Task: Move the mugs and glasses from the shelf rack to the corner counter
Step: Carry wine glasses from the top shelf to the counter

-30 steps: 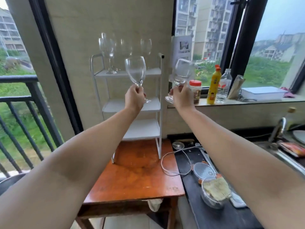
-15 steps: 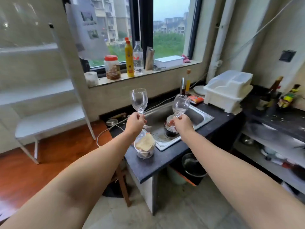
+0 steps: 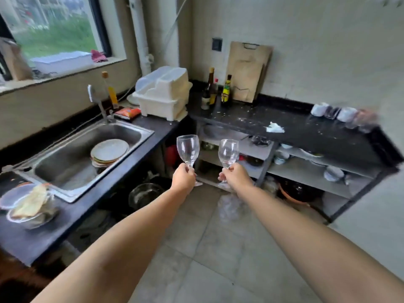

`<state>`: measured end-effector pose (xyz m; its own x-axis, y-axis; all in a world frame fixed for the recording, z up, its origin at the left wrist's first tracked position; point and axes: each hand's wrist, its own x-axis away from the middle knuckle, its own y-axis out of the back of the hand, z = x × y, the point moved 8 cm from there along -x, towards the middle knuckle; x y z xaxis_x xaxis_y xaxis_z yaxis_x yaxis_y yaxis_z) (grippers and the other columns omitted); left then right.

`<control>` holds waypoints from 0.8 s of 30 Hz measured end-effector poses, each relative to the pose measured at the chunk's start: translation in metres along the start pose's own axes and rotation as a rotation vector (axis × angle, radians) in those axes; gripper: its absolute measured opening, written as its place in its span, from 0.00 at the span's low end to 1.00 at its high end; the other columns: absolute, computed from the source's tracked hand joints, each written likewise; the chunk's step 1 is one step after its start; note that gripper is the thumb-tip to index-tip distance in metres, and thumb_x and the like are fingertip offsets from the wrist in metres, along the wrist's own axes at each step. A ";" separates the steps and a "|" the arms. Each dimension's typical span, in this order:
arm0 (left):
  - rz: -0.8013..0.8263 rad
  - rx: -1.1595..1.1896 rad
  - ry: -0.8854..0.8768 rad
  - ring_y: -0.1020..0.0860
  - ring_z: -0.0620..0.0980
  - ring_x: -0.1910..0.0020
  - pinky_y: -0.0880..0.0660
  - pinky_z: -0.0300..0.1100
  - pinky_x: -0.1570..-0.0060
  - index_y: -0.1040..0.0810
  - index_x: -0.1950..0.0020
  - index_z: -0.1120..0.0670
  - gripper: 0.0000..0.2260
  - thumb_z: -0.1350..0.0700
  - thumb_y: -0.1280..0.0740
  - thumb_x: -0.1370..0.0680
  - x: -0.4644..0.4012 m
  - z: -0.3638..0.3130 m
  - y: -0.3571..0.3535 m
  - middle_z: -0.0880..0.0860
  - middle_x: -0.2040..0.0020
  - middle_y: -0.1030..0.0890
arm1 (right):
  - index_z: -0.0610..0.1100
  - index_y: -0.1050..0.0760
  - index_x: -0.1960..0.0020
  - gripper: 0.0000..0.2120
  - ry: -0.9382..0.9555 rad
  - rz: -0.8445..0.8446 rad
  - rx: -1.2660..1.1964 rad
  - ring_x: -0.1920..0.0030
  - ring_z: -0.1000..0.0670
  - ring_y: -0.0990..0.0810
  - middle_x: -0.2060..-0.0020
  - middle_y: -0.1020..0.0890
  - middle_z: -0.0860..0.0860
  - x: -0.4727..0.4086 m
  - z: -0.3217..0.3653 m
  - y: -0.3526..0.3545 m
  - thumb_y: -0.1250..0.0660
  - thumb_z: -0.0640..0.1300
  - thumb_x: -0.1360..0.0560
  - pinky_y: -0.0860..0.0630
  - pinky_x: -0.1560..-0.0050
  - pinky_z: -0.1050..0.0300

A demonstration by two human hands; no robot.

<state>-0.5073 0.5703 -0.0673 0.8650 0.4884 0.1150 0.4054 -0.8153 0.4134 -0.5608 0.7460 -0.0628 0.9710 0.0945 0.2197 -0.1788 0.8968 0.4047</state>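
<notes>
Two wine glasses are carried upright at centre frame, the left hand clenched round the stem of the left glass, the right hand round that of the right glass; stem grips keep the bowls apart. Beyond, at upper right, the corner tabletop bears a row of mugs and glasses, likely the destination.

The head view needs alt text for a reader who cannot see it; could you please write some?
The left hand and right hand each hold an upright wine glass by its stem above a tiled floor, facing a dark corner counter with a sink to the left.
</notes>
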 end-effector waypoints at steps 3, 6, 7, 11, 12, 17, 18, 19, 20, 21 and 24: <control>0.132 -0.021 -0.078 0.26 0.53 0.62 0.31 0.42 0.67 0.31 0.60 0.56 0.09 0.59 0.42 0.20 0.003 -0.037 -0.085 0.51 0.64 0.23 | 0.40 0.31 0.53 0.03 -0.055 -0.124 0.027 0.67 0.53 0.22 0.68 0.21 0.50 -0.014 -0.035 0.082 0.43 0.38 0.21 0.31 0.69 0.65; 0.236 -0.056 -0.131 0.26 0.53 0.63 0.30 0.42 0.65 0.30 0.55 0.59 0.05 0.60 0.42 0.20 0.004 -0.068 -0.148 0.55 0.59 0.21 | 0.40 0.29 0.53 0.05 -0.115 -0.229 0.057 0.72 0.59 0.29 0.70 0.25 0.52 -0.022 -0.064 0.145 0.43 0.38 0.21 0.35 0.79 0.74; 0.260 -0.071 -0.144 0.26 0.53 0.62 0.30 0.42 0.64 0.30 0.55 0.59 0.05 0.60 0.42 0.20 0.003 -0.078 -0.166 0.55 0.58 0.21 | 0.40 0.28 0.53 0.06 -0.135 -0.242 0.050 0.71 0.57 0.28 0.67 0.21 0.50 -0.027 -0.072 0.161 0.43 0.38 0.21 0.35 0.78 0.74; 0.367 -0.056 -0.146 0.24 0.51 0.57 0.31 0.41 0.56 0.30 0.54 0.59 0.05 0.60 0.42 0.20 -0.010 -0.103 -0.230 0.55 0.56 0.21 | 0.43 0.28 0.61 0.10 -0.201 -0.322 0.041 0.53 0.45 0.20 0.54 0.15 0.42 -0.050 -0.096 0.213 0.42 0.40 0.22 0.28 0.51 0.56; 0.396 -0.055 -0.150 0.23 0.51 0.56 0.30 0.41 0.55 0.30 0.54 0.59 0.04 0.60 0.42 0.20 -0.014 -0.108 -0.244 0.55 0.55 0.21 | 0.42 0.27 0.59 0.08 -0.207 -0.337 0.018 0.54 0.45 0.20 0.56 0.15 0.43 -0.056 -0.101 0.222 0.42 0.39 0.22 0.29 0.51 0.56; 0.529 -0.071 -0.207 0.24 0.50 0.55 0.32 0.34 0.68 0.30 0.51 0.59 0.04 0.62 0.43 0.19 -0.066 -0.158 -0.338 0.53 0.54 0.20 | 0.38 0.26 0.51 0.08 -0.234 -0.408 -0.075 0.54 0.45 0.20 0.64 0.19 0.49 -0.139 -0.124 0.285 0.42 0.40 0.22 0.22 0.45 0.47; 0.549 -0.070 -0.211 0.24 0.49 0.54 0.33 0.33 0.68 0.30 0.51 0.59 0.03 0.62 0.43 0.20 -0.083 -0.171 -0.358 0.53 0.54 0.20 | 0.38 0.25 0.49 0.09 -0.241 -0.425 -0.085 0.53 0.46 0.20 0.63 0.19 0.49 -0.159 -0.124 0.299 0.43 0.40 0.21 0.23 0.46 0.49; 0.559 -0.075 -0.214 0.24 0.49 0.54 0.33 0.33 0.68 0.30 0.51 0.59 0.03 0.63 0.43 0.20 -0.094 -0.179 -0.369 0.52 0.54 0.20 | 0.39 0.25 0.50 0.09 -0.249 -0.429 -0.081 0.53 0.46 0.20 0.62 0.19 0.49 -0.173 -0.123 0.309 0.43 0.40 0.21 0.25 0.48 0.50; 0.576 -0.070 -0.216 0.24 0.48 0.55 0.32 0.33 0.68 0.30 0.51 0.59 0.02 0.63 0.42 0.20 -0.112 -0.195 -0.387 0.52 0.54 0.20 | 0.40 0.25 0.52 0.08 -0.246 -0.444 -0.076 0.52 0.47 0.20 0.61 0.18 0.49 -0.195 -0.121 0.326 0.43 0.40 0.21 0.25 0.48 0.50; 0.584 -0.071 -0.218 0.24 0.48 0.58 0.32 0.34 0.67 0.30 0.51 0.58 0.02 0.63 0.42 0.20 -0.123 -0.205 -0.397 0.52 0.53 0.20 | 0.42 0.26 0.56 0.08 -0.253 -0.463 -0.067 0.52 0.46 0.20 0.61 0.18 0.49 -0.209 -0.121 0.338 0.43 0.40 0.22 0.26 0.49 0.51; 0.616 -0.079 -0.228 0.24 0.49 0.55 0.30 0.40 0.58 0.30 0.57 0.57 0.05 0.64 0.39 0.22 -0.166 -0.244 -0.440 0.54 0.52 0.19 | 0.40 0.24 0.55 0.09 -0.257 -0.535 -0.068 0.53 0.47 0.20 0.65 0.19 0.50 -0.259 -0.116 0.385 0.42 0.39 0.22 0.28 0.53 0.55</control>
<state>-0.9012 0.9244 -0.0479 0.9762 -0.1455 0.1609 -0.1992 -0.8950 0.3992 -0.8631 1.1171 -0.0667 0.8520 -0.4786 0.2124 0.3438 0.8173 0.4624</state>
